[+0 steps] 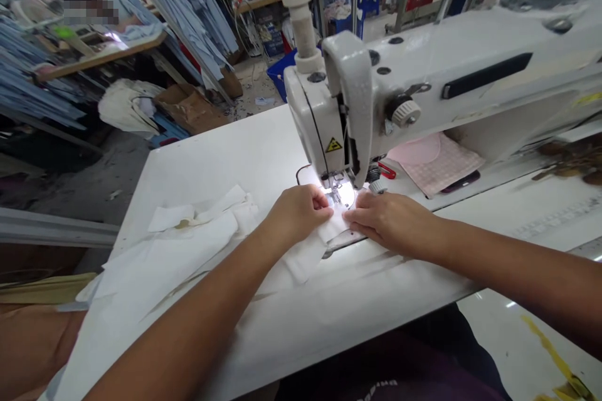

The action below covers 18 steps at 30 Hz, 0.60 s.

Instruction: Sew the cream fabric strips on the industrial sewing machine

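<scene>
A white sewing machine (423,69) stands over the table, its lit presser foot (336,193) low over a small piece of white fabric (337,225). My left hand (298,212) pinches that fabric at its left edge, just beside the foot. On the other side, my right hand (390,220) is closed with its fingertips on the fabric's right edge. The needle tip is lost in the lamp's glare. Left of my left forearm, a loose pile of white fabric pieces (202,235) spreads over the tabletop.
Under the machine arm lies pink checked fabric (439,163), with a small red object (387,170) near it. The white table (226,150) ends at a far edge; beyond are a blue bin (277,75), a cardboard box (192,106), hanging blue garments (192,0) and another person at a machine.
</scene>
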Available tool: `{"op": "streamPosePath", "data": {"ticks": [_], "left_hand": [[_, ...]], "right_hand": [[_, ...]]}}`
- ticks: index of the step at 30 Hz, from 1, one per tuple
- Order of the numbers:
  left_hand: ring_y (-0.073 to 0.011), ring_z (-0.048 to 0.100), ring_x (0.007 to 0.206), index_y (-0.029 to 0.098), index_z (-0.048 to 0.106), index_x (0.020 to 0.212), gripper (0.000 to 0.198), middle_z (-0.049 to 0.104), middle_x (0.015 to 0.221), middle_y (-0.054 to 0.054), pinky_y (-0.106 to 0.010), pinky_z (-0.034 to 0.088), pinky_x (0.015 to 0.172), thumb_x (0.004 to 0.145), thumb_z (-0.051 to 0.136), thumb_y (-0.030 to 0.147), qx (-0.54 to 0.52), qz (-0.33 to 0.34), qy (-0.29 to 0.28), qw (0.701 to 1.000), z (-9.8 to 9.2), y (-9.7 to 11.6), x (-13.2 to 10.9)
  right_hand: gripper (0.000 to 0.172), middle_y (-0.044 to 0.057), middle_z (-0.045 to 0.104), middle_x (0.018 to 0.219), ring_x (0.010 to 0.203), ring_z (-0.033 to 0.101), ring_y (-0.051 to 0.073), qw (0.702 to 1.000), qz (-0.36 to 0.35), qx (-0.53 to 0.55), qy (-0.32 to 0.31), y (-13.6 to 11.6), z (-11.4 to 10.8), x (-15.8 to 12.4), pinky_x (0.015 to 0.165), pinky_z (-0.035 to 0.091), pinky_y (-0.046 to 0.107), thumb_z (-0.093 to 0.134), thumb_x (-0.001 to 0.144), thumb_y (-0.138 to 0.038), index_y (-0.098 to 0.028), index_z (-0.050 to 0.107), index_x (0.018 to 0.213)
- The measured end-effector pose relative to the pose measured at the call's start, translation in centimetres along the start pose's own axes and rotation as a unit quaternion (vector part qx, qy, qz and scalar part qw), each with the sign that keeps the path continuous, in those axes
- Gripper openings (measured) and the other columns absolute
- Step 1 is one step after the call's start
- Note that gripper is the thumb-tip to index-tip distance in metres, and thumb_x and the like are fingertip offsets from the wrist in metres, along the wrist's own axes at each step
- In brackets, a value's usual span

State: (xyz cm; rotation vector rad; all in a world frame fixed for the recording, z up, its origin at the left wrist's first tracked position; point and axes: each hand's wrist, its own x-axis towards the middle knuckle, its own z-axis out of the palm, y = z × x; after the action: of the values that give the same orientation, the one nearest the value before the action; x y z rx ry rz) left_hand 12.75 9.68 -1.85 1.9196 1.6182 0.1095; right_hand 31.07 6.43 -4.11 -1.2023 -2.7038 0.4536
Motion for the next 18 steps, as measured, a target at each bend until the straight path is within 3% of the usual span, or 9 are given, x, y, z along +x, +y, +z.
{"op": "streamPosePath", "data": {"ticks": [4,10,18], "left_hand": [[-0.0098,0.037,0.045,0.02,0.04,0.045,0.025,0.038,0.043,0.006,-0.025,0.026,0.045,0.064,0.055,0.025,0.004,0.011,0.005,1.0,-0.9,0.1,0.8],[-0.0144,0.05,0.057,0.02,0.048,0.055,0.016,0.055,0.057,0.003,-0.026,0.036,0.055,0.063,0.057,0.03,-0.018,0.012,0.015,1.0,-1.1,-0.1,1.3],[-0.0164,0.052,0.056,0.021,0.049,0.05,0.017,0.049,0.048,0.002,-0.026,0.035,0.05,0.063,0.059,0.028,-0.035,0.03,0.012,0.999,-1.3,-0.5,1.6]], "right_hand": [[0.02,0.007,0.058,0.079,0.066,0.046,0.015,1.0,0.003,-0.016,0.01,0.3,0.2,0.5,0.051,0.023,0.025,0.047,0.09,-0.023,-0.019,0.067,0.087],[0.025,0.009,0.06,0.081,0.063,0.046,0.015,0.999,0.02,-0.037,0.006,0.6,0.5,0.8,0.048,0.02,0.025,0.043,0.092,-0.026,-0.019,0.066,0.098],[0.02,0.008,0.06,0.076,0.063,0.047,0.015,0.998,0.018,-0.053,0.024,0.6,0.6,0.9,0.048,0.021,0.024,0.05,0.088,-0.023,-0.021,0.067,0.099]]}}
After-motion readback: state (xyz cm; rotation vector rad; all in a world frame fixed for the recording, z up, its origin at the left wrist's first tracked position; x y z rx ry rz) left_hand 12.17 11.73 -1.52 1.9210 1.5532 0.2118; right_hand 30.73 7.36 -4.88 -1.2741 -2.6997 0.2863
